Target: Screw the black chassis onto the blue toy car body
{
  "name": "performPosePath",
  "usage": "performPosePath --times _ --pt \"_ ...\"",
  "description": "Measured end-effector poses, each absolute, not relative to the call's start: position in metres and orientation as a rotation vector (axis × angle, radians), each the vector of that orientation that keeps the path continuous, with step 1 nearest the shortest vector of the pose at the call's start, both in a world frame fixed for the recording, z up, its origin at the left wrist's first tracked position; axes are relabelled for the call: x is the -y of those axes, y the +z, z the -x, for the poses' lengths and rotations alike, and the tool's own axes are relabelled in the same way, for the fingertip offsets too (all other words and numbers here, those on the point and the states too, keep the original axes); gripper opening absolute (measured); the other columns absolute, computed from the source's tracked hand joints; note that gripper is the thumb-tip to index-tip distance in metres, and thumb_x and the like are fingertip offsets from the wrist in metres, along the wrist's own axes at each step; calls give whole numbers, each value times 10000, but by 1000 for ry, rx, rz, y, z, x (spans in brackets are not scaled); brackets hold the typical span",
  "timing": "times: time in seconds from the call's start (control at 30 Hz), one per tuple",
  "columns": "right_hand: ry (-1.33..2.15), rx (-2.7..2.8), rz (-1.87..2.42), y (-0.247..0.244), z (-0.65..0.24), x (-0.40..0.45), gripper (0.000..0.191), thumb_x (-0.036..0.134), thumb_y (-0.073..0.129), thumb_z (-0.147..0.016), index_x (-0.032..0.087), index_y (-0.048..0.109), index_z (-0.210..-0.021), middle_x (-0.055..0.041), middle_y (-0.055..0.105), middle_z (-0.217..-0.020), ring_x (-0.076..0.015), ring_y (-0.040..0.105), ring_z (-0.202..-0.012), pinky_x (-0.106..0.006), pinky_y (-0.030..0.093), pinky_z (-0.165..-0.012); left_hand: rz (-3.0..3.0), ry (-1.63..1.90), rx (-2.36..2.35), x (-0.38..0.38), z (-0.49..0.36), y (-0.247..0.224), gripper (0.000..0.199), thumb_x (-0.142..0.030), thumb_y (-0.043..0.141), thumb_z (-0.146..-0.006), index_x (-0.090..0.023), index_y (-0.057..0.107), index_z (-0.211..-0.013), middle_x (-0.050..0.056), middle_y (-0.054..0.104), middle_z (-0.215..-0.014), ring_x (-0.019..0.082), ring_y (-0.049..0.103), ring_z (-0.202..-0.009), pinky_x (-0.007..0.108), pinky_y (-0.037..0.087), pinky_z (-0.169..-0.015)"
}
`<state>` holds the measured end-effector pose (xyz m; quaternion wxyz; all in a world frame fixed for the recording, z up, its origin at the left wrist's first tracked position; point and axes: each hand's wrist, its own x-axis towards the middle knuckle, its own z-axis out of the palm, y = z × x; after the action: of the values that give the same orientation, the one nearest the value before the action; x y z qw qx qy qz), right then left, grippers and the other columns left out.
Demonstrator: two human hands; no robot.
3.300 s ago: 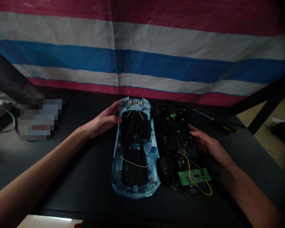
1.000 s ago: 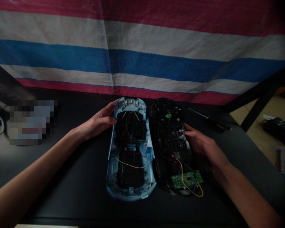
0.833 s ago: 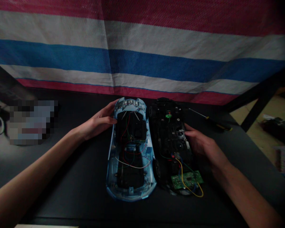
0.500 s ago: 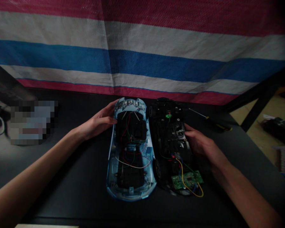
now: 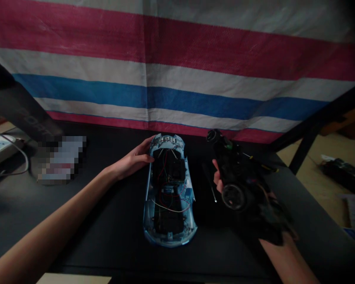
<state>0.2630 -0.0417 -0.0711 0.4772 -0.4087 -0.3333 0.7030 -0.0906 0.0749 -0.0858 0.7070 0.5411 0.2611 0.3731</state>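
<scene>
The blue toy car body shell (image 5: 192,213) lies upside down on the dark table, thin red, green and white wires loose inside it. My left hand (image 5: 133,161) holds its far left edge, thumb at the rim and the other fingers partly hidden behind. In my right hand (image 5: 217,178) is the black car chassis (image 5: 245,169), lifted off the table and tilted so a wheel faces me. My fingers show past its left side; the chassis hides most of the palm. Its circuit board end is blurred. Below it lies a screwdriver (image 5: 213,189) with a dark handle.
A second screwdriver, yellow and black (image 5: 266,165), lies at the right of the table (image 5: 106,228). To the left are a pixelated object (image 5: 65,157), a grey stand-like piece (image 5: 32,114) and a white power strip (image 5: 1,148) with a cable. A striped sheet (image 5: 177,71) hangs behind.
My right hand has raised the chassis from beside the shell, tilting it and moving it right; a screwdriver beneath now shows. My left hand stays at the shell. The view has shifted.
</scene>
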Motion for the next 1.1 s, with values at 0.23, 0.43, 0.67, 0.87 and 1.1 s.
performPosePath --times 0.23,0.43,0.67,0.87,1.1 --pt "1691 603 882 -47 -225 57 595 743 416 -942 385 672 -1342 -2 577 -1528 -308 494 -1451 -590 410 -1175 -1205 836 -585 -71 88 -81 737 -170 703 -785 -352 515 -1474 24 516 -1562 328 398 -1475 505 297 -1209" --pt "1622 770 945 -26 -222 50 608 768 418 -930 400 654 -1353 2 613 -1492 -294 468 -1471 -587 408 -1173 -1200 841 -545 -71 89 -83 712 -144 668 -814 -369 505 -1470 12 518 -1556 304 434 -1453 491 326 -1191" --pt "1729 794 1022 -11 -213 48 707 845 373 -894 371 676 -1322 -32 612 -1495 -342 553 -1395 -601 487 -1069 -1168 848 -509 -68 89 -83 730 -136 694 -786 -363 516 -1456 13 522 -1543 296 427 -1458 475 327 -1193" --pt "1835 791 1168 -3 -205 42 851 908 335 -841 268 733 -1234 -105 741 -1293 -368 692 -1196 -584 541 -981 -1152 866 -502 -67 88 -84 710 -134 701 -767 -354 542 -1423 22 539 -1518 297 448 -1435 475 341 -1181" --pt "1561 1162 1485 7 -199 29 751 822 430 -898 276 673 -1353 -56 736 -1308 -339 631 -1284 -523 468 -1115 -1146 861 -514 -66 88 -80 731 -120 698 -766 -312 513 -1447 50 540 -1501 301 461 -1409 476 339 -1177"
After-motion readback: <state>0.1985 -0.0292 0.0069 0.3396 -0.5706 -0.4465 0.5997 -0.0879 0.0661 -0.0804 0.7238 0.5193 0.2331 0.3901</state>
